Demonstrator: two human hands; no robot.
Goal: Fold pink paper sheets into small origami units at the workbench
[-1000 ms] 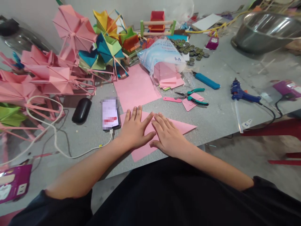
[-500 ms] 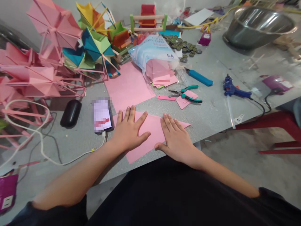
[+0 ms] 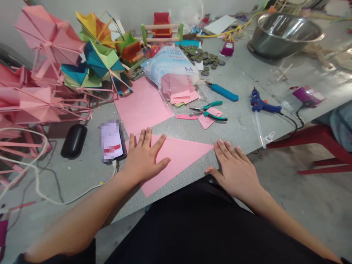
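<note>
A pink paper folded into a triangle (image 3: 178,154) lies near the table's front edge, its sharp corner pointing right. My left hand (image 3: 145,156) rests flat on its left part, fingers spread. At the right corner of the triangle is my right hand (image 3: 233,163), laid palm down with fingers stretched and the thumb apart; its fingertips are at the paper's tip. Another pink sheet (image 3: 143,106) lies flat just behind. Neither hand grips anything.
Left of the paper are a phone (image 3: 111,141) with a white cable and a black case (image 3: 74,141). Behind lie pliers (image 3: 210,112), a blue cutter (image 3: 224,91) and a paper pack (image 3: 170,66). A glue gun (image 3: 264,104) and a metal bowl (image 3: 283,36) stand right.
My right hand has slid rightward along the folded paper, from its middle to its right tip. My left hand stays on the same part of the paper. The view has shifted slightly.
</note>
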